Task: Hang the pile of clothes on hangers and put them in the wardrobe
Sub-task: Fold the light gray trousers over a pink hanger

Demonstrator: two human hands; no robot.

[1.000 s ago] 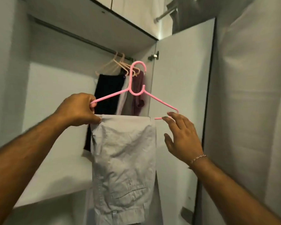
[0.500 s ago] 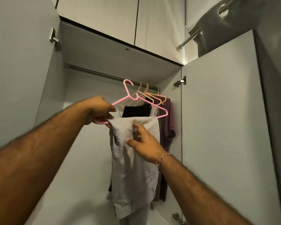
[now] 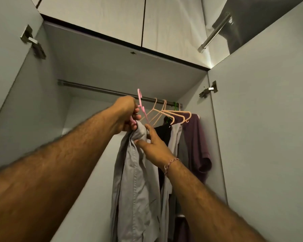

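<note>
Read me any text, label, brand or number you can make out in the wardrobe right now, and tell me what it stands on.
None: no readable text in this view.
Grey trousers on the pink hanger: no tag or print shows.
Purple shirt, black garment and peach hangers: no marking visible.
Wardrobe doors, rail and hinges: plain, no stamp legible.

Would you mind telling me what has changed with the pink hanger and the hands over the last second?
The left hand has carried the pink hanger up to the rail, turning it edge-on; its hook now meets the rail. The right hand left the hanger's end and now touches the grey trousers. The left hand's grip on the hanger stayed, as did the clothes already hanging.
</note>
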